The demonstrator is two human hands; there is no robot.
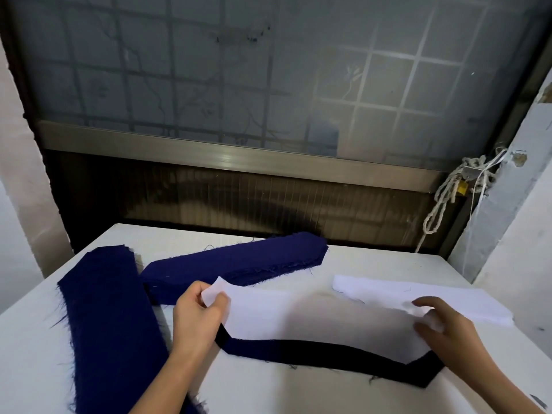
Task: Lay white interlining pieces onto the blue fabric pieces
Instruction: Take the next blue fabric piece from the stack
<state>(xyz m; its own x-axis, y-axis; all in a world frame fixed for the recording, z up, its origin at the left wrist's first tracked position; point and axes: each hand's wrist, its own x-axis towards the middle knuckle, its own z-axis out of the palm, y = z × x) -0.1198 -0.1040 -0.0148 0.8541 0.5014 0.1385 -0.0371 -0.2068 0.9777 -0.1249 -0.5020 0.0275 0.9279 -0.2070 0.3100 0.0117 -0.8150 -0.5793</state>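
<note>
A white interlining piece (313, 318) stretches between my two hands over a dark blue fabric piece (343, 354), whose near edge shows below it. My left hand (198, 315) pinches the interlining's left end, lifted slightly. My right hand (445, 327) pinches its right end. A stack of white interlining pieces (418, 294) lies behind my right hand. Two stacks of blue fabric pieces lie on the table: one long stack (110, 318) at the left, another (239, 261) at the back centre.
The white table (298, 389) ends at a dark wall panel and frosted window (268, 70) behind. A knotted rope (448, 192) hangs at the back right beside a pale pillar.
</note>
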